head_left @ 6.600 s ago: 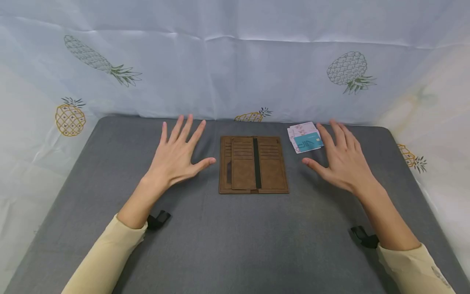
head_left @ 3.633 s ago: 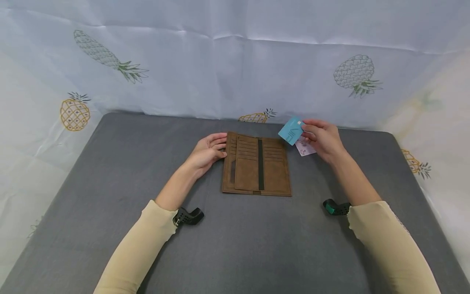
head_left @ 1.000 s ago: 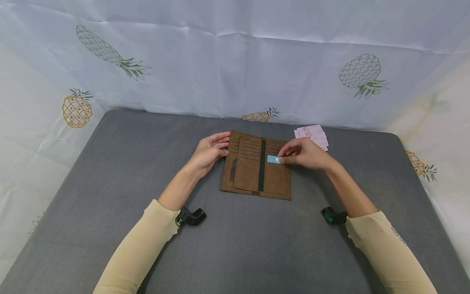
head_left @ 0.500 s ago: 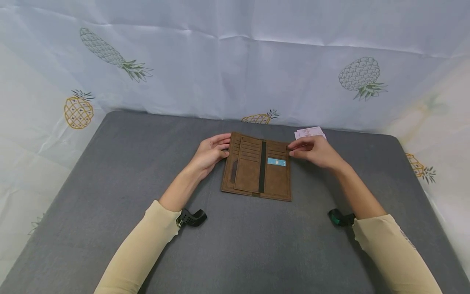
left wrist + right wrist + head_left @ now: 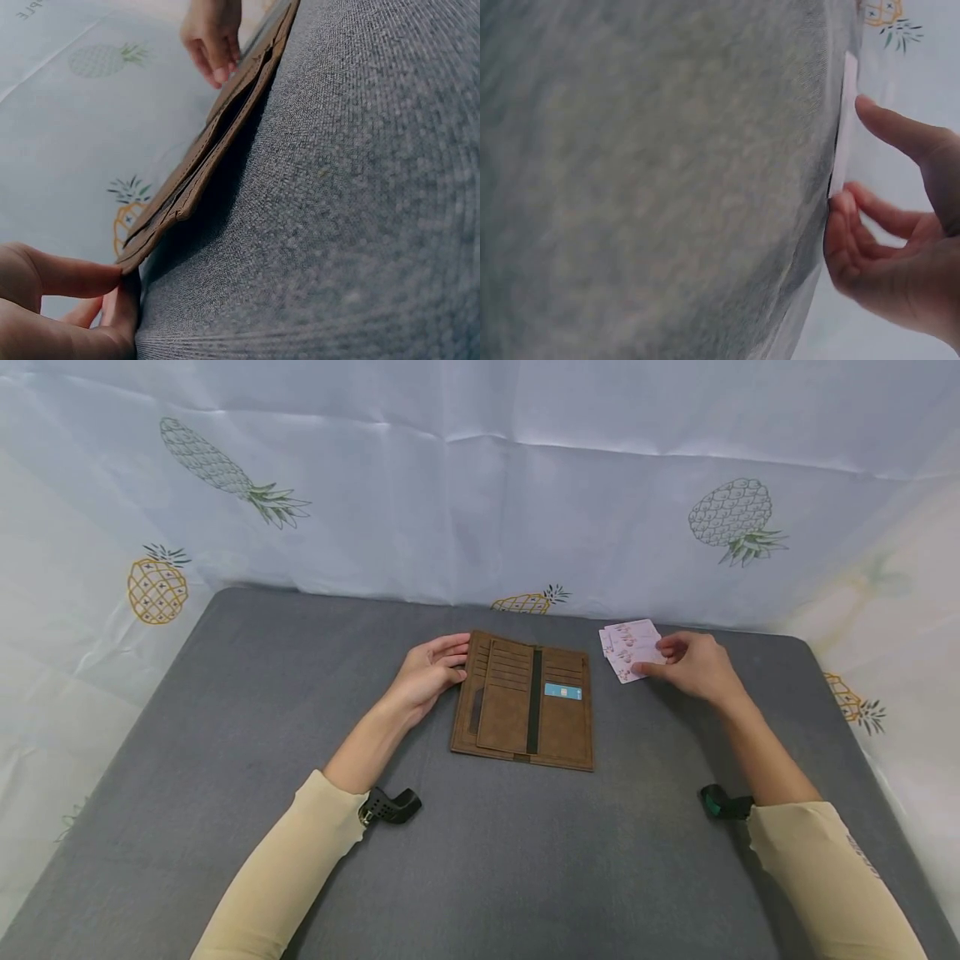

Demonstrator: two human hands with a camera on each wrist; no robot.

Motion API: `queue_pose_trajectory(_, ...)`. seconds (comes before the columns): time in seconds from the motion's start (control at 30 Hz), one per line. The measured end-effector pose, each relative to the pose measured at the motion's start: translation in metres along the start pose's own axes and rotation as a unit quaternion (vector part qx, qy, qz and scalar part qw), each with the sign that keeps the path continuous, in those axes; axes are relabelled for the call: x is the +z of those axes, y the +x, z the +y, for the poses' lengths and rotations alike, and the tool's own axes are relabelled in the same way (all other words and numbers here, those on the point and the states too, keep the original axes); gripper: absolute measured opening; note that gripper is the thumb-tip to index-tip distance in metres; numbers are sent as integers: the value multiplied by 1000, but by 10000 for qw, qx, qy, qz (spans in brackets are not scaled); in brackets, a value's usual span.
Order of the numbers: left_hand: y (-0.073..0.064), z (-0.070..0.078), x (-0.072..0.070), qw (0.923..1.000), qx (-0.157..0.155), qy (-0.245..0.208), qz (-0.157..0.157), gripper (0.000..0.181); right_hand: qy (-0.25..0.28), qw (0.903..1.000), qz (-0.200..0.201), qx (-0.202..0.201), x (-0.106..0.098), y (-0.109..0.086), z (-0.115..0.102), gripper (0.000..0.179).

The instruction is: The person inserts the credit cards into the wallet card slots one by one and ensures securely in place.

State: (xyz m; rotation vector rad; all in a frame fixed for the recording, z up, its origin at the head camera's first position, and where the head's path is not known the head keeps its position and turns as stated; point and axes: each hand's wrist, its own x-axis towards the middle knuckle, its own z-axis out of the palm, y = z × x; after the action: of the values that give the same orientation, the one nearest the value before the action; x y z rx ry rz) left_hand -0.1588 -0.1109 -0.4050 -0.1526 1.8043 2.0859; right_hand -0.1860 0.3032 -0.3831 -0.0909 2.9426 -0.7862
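A brown wallet (image 5: 504,718) lies spread on the table with its left edge raised. My left hand (image 5: 429,675) pinches that edge between thumb and fingers, as the left wrist view also shows. A blue card (image 5: 562,692) sits in a slot on the wallet's right panel, only its upper strip showing. To the right, pink patterned cards (image 5: 626,643) lie in a loose, overlapping pile. My right hand (image 5: 697,664) is at the pile's right side, fingertips at the card edge. In the right wrist view the thumb (image 5: 900,131) stands apart from the pink cards (image 5: 844,131).
The dark grey table (image 5: 480,860) has its back edge against a pale curtain (image 5: 480,518) printed with pineapples. Black devices are strapped at both wrists, the left one (image 5: 397,806) and the right one (image 5: 723,802) hanging close to the tabletop.
My right hand took the blue card off the pile, slid it into the wallet slot, let go and moved right, back to the pink cards. My left hand came to the wallet and keeps its edge raised.
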Motion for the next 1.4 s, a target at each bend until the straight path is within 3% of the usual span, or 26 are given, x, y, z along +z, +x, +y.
queue_pose_trajectory(0.2,-1,1,0,10000,12,14,-21,69,-449,9979,-266,385,-1,-1,-1,88)
queue_pose_trajectory(0.4,-1,0,-1,10000,33,38,-77,68,-458,9961,-447,613,-5,2,1,87)
queue_pose_trajectory(0.8,-1,-1,-2,9999,81,116,-77,68,638,9922,-520,941,-11,8,18,77)
queue_pose_trajectory(1.03,-1,-2,-3,9999,61,136,-58,68,1321,9812,-802,1155,-17,12,28,74)
queue_pose_trajectory(1.2,-2,-2,-3,9999,67,123,-72,68,1481,9767,-949,1230,-24,11,33,68)
queue_pose_trajectory(1.3,-2,-2,-2,9999,67,114,-89,68,1826,9689,-1063,1285,-28,10,34,63)
queue_pose_trajectory(1.4,-1,-1,-1,9999,70,96,-108,68,2375,9541,-1228,1348,-32,10,33,55)
